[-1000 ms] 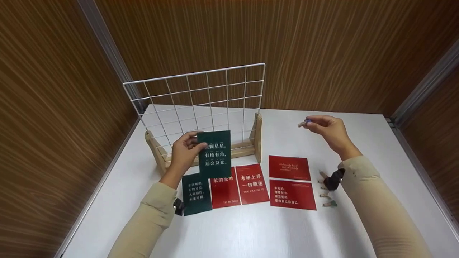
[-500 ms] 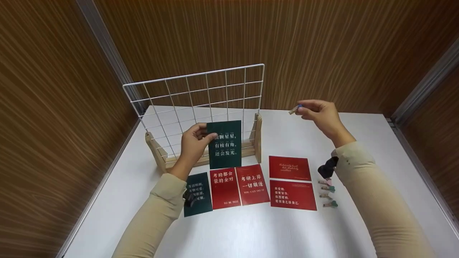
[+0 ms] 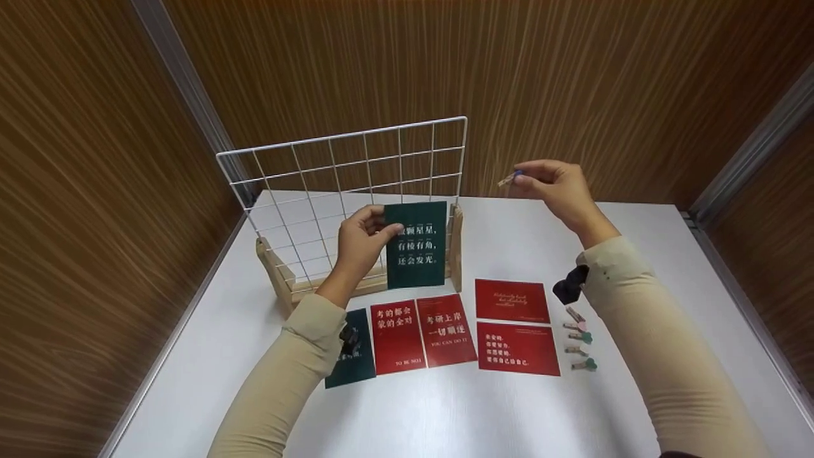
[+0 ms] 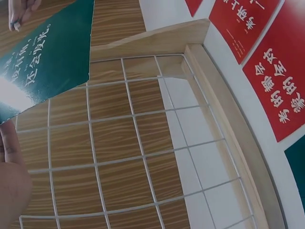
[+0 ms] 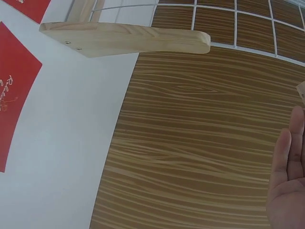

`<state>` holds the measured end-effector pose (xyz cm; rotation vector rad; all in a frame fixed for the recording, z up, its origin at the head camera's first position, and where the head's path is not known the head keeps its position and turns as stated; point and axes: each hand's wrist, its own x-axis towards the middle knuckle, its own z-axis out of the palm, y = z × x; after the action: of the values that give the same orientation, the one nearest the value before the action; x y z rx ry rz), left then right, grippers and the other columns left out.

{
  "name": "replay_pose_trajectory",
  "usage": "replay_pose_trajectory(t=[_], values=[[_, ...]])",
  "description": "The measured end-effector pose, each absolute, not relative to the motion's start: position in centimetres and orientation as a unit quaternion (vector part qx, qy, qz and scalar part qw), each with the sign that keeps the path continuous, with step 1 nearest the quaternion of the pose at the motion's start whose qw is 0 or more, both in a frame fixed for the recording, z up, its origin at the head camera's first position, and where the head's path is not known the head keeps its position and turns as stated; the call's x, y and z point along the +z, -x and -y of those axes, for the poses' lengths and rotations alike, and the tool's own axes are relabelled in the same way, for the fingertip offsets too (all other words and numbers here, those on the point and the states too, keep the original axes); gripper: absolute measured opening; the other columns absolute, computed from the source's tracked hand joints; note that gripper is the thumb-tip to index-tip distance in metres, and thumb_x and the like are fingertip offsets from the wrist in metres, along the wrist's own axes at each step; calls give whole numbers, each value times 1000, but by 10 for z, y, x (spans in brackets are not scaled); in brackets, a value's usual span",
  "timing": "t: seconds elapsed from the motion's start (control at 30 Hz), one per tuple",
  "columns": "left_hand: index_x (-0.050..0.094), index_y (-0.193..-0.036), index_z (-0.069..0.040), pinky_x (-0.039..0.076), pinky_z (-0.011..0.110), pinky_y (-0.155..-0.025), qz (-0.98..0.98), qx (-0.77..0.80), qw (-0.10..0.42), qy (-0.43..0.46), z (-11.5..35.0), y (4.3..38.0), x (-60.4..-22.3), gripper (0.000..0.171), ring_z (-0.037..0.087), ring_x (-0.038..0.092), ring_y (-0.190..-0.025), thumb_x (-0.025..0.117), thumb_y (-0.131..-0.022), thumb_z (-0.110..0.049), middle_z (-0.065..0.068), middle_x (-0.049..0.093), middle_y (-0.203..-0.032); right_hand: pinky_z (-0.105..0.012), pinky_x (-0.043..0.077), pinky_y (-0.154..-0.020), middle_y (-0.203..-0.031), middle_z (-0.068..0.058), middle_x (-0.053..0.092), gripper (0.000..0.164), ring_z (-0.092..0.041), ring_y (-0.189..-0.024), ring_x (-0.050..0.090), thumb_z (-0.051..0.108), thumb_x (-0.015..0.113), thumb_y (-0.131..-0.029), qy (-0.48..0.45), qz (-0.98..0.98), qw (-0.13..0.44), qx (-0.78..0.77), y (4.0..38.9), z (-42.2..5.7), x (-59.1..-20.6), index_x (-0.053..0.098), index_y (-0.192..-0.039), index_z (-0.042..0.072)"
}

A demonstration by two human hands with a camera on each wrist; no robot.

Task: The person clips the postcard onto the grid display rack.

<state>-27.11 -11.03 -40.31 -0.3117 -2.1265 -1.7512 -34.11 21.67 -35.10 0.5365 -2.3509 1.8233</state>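
My left hand point(image 3: 365, 245) pinches a dark green card point(image 3: 416, 248) with white lettering at its upper left edge, thumb on the printed face. The card stands upright in front of the right part of a white wire grid rack point(image 3: 343, 135) on a wooden base. In the left wrist view the card point(image 4: 66, 57) overlaps the grid, with part of the hand point(image 4: 14, 181) below it. Right of the rack, my right hand point(image 3: 559, 187) is raised and pinches a small wooden clothespin point(image 3: 507, 180) with a blue end between thumb and fingers.
Several red cards point(image 3: 397, 343) lie on the white table, along with another green card point(image 3: 356, 369) partly under the left forearm. Several small clothespins point(image 3: 580, 366) with coloured ends form a column at the right. Wood-grain panels point(image 3: 572, 76) enclose the table.
My left hand has carried the green card up and rightward in front of the grid. The right hand has risen and moved left toward the rack with the clothespin.
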Motion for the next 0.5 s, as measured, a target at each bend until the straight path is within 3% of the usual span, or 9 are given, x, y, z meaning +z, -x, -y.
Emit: replay_pose_trajectory(t=[0.5], values=[[66, -106, -1, 54, 28, -75, 751, -609, 210, 142, 89, 288, -381, 26, 16, 65, -82, 74, -82, -6, 7, 70, -93, -23, 53, -80, -100, -4, 69, 25, -15, -90, 67, 15, 68, -88, -187, 778, 73, 595, 346, -200, -317, 70, -111, 6]])
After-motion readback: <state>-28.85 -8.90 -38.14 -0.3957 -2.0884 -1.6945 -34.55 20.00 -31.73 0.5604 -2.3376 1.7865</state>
